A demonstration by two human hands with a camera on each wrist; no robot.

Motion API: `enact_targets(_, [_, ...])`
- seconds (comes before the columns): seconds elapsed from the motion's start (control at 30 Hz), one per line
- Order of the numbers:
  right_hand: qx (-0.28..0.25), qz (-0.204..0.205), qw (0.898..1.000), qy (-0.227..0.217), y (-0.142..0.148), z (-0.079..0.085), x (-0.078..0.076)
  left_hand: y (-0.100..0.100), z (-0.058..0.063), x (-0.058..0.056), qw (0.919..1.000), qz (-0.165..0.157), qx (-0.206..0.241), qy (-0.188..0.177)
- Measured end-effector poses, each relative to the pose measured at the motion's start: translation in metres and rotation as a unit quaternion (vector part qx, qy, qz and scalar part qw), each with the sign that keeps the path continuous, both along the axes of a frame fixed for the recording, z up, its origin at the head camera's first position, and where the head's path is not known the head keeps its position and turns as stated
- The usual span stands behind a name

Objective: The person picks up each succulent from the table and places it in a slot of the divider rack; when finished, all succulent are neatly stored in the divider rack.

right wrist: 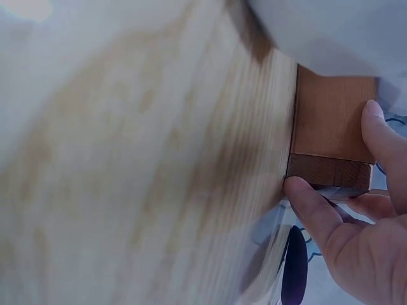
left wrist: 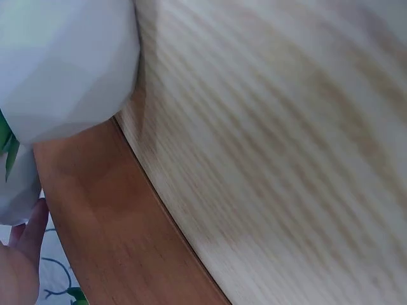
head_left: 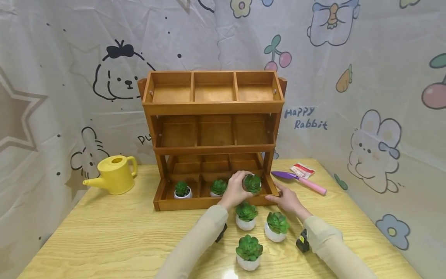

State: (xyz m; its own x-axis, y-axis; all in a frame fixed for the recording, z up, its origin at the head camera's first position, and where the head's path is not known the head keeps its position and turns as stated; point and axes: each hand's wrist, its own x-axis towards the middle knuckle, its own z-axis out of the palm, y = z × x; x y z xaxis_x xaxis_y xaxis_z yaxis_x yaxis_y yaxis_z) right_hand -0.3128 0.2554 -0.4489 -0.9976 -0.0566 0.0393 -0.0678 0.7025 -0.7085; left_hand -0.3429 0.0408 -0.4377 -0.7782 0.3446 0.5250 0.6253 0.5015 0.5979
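Observation:
My left hand [head_left: 237,190] grips a small potted succulent [head_left: 252,183] over the right front compartment of the wooden shelf's bottom tier. In the left wrist view the held white pot [left wrist: 19,187] shows beside the fingers, partly hidden. My right hand [head_left: 287,197] holds the front right corner of the wooden shelf [head_left: 216,202]; the right wrist view shows its thumb [right wrist: 376,121] at the front board and a finger low by the corner. Two potted succulents stand in that tier, one in the left compartment [head_left: 182,190] and one in the middle [head_left: 218,187].
Three more potted succulents stand before the shelf: one near it [head_left: 246,217], one to the right [head_left: 276,228], one nearest me [head_left: 249,254]. A yellow watering can [head_left: 116,176] stands left. Right of the shelf lie a purple trowel with pink handle [head_left: 311,186] and a red-white packet [head_left: 302,170].

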Motion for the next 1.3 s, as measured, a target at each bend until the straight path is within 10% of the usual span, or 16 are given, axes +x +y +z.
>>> enact_targets(1.3, [0.0,-0.008,1.0,0.01,-0.002,0.001,0.002,0.011,-0.011,-0.011,0.9935,0.02,-0.067,-0.09])
